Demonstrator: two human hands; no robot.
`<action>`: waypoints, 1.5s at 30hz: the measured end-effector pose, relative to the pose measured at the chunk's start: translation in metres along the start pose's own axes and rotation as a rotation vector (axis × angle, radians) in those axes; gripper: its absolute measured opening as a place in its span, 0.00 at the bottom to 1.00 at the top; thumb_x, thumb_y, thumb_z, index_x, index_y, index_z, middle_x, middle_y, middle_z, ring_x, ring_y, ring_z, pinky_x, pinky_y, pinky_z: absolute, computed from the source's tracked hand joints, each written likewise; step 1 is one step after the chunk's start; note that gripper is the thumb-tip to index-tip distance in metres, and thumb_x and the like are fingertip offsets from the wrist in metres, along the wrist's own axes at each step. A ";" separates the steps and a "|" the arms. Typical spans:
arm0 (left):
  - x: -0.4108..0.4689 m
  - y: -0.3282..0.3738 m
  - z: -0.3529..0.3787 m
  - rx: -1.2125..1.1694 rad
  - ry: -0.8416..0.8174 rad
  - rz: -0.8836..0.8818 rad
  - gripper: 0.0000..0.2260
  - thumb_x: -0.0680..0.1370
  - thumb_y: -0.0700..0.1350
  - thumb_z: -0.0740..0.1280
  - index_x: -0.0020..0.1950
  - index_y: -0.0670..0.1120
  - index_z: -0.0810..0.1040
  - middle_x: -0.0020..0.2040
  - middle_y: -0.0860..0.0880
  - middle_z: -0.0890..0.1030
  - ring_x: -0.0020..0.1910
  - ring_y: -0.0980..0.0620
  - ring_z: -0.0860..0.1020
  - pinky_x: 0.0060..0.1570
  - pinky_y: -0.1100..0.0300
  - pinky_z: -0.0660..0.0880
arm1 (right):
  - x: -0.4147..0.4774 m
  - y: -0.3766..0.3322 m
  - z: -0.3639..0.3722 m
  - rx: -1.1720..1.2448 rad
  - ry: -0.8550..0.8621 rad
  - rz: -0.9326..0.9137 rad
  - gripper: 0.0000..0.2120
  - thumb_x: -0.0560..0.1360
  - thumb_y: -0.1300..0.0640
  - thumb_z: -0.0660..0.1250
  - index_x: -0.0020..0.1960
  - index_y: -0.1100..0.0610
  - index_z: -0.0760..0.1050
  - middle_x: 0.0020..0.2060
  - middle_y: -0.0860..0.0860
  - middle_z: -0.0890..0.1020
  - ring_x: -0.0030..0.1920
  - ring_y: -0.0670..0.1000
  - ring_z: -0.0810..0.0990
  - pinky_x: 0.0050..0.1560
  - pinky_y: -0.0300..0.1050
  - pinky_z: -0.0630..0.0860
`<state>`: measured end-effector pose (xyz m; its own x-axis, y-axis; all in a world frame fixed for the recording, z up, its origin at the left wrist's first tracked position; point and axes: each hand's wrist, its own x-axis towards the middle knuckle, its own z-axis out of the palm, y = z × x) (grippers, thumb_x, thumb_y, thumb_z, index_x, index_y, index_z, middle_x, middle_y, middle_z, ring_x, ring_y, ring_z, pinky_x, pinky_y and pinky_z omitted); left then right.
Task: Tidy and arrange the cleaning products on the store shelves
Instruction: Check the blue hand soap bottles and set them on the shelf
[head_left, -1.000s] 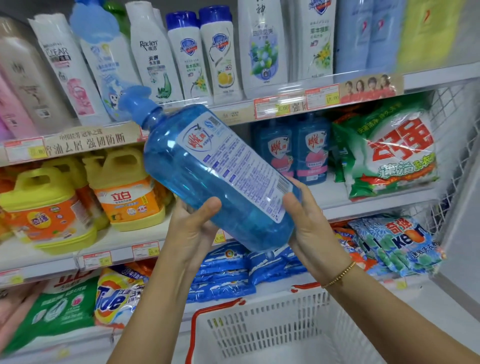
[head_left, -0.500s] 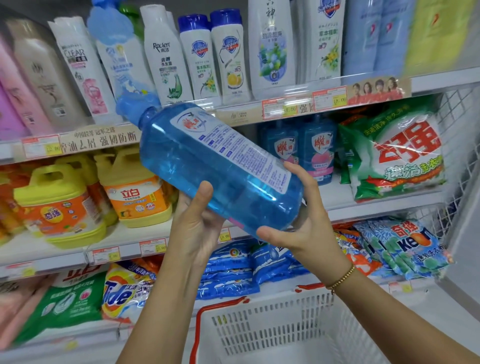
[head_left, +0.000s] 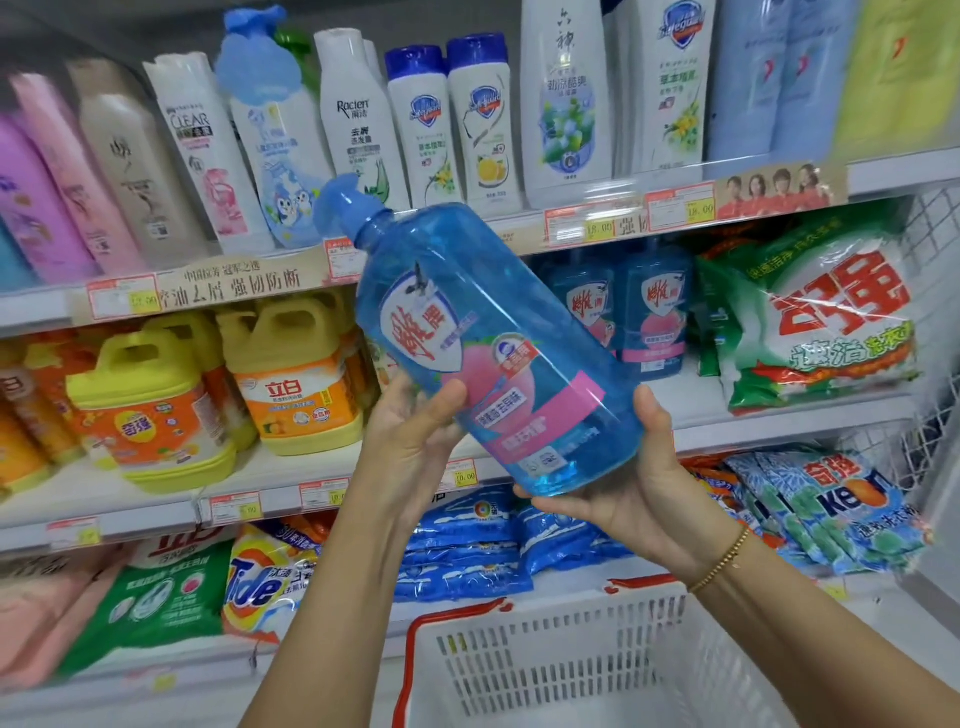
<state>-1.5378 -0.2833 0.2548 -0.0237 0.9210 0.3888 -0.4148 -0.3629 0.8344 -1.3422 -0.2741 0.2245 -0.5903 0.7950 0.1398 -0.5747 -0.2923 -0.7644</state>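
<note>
I read the left hand (head_left: 410, 441) as gripping the large transparent blue plastic detergent bottle (head_left: 483, 353) low on its side, thumb across the pink label and fingers behind. The right hand (head_left: 639, 499) cups the base from below, with the thumb up the far side and the fingers curled underneath, so both hands are closed on the bottle. A thin gold bead bracelet (head_left: 722, 561) sits on the right wrist. The bottle hangs in the air in front of the white middle shelf (head_left: 753, 421), tilted with its blue pump cap up and to the left and its front label facing me. Just behind it on that shelf stand two matching blue bottles (head_left: 623, 312), with a gap to their left before the yellow-capped orange jugs (head_left: 296, 374) and a green-and-white washing powder bag (head_left: 821, 322) on their right. A white plastic basket with a red rim (head_left: 571, 665) sits below the arms, and I can't see anything in the part that shows. I judge this bottle is not yet shelved. What's left is to stand it upright in that gap, label forward, and the nearby rows already look fairly orderly.
</note>
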 end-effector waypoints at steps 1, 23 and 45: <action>0.000 -0.001 0.003 -0.011 -0.004 -0.021 0.38 0.55 0.53 0.83 0.62 0.48 0.75 0.56 0.48 0.83 0.54 0.50 0.81 0.48 0.54 0.79 | -0.001 0.001 -0.001 0.052 -0.011 0.038 0.45 0.55 0.33 0.76 0.66 0.51 0.71 0.62 0.59 0.78 0.60 0.64 0.78 0.52 0.61 0.79; 0.005 0.031 0.062 -0.043 0.196 -0.277 0.19 0.74 0.54 0.70 0.63 0.48 0.77 0.50 0.47 0.85 0.48 0.48 0.84 0.41 0.50 0.81 | -0.063 -0.063 0.035 -0.259 -0.003 0.193 0.35 0.71 0.32 0.55 0.70 0.52 0.67 0.57 0.64 0.80 0.54 0.61 0.82 0.54 0.50 0.80; 0.007 -0.121 0.196 0.232 -0.234 -0.448 0.45 0.51 0.50 0.84 0.65 0.41 0.74 0.58 0.42 0.82 0.55 0.43 0.82 0.51 0.48 0.79 | -0.146 -0.171 -0.098 -1.030 0.273 0.230 0.29 0.64 0.40 0.69 0.62 0.49 0.73 0.54 0.50 0.83 0.56 0.56 0.82 0.59 0.56 0.77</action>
<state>-1.3092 -0.2606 0.2335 0.3230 0.9459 0.0302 -0.1262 0.0114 0.9919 -1.1024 -0.2881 0.2728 -0.4043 0.9066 -0.1209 0.3590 0.0357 -0.9327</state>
